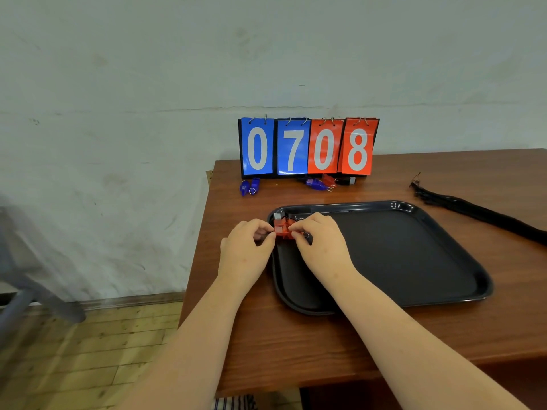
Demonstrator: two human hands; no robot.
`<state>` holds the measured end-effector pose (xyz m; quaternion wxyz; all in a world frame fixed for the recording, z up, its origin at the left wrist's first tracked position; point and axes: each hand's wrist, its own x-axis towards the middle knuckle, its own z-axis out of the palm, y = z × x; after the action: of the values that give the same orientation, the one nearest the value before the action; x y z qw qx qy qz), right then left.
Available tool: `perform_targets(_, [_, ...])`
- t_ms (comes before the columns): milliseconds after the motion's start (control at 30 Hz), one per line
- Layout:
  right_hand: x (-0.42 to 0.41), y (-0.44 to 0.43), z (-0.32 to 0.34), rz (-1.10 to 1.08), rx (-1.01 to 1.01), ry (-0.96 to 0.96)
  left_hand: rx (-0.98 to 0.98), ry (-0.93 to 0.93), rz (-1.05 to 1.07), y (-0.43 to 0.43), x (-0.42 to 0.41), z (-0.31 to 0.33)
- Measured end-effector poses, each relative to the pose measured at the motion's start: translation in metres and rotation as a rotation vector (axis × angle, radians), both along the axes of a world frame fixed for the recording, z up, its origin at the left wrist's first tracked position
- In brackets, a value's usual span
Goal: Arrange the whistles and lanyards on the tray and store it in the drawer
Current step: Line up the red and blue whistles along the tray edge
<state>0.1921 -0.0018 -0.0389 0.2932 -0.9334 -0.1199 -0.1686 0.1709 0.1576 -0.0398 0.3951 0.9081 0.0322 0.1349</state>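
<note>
A black tray point(414, 255) lies on the brown wooden desk point(296, 335). At its far left corner sit red whistles point(283, 227) with a black whistle point(281, 216) just behind them. My left hand point(247, 250) and my right hand point(321, 242) both pinch the red whistles, one from each side. Two blue whistles point(249, 186) lie at the desk's far left. A blue whistle point(316, 184), a red whistle point(328, 180) and a black one point(346, 181) lie under the scoreboard. A bundle of black lanyards point(479, 211) lies at the right.
A flip scoreboard point(307, 147) reading 0708 stands at the back of the desk against the white wall. The desk's left edge drops to a wooden floor point(88, 350). A blurred grey chair point(23, 276) stands at the far left.
</note>
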Motion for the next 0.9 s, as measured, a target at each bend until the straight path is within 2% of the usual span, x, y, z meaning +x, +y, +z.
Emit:
perform_targets(533, [0.0002,-0.0005,0.0007,0.000,-0.019,0.000,-0.002,0.011,-0.004,-0.0012,-0.0026,0.0042])
perform_targets(900, [-0.0033,-0.0009,0.0046,-0.041,0.056,-0.026,-0.037,0.049,0.032,-0.0026,-0.0028,0.0053])
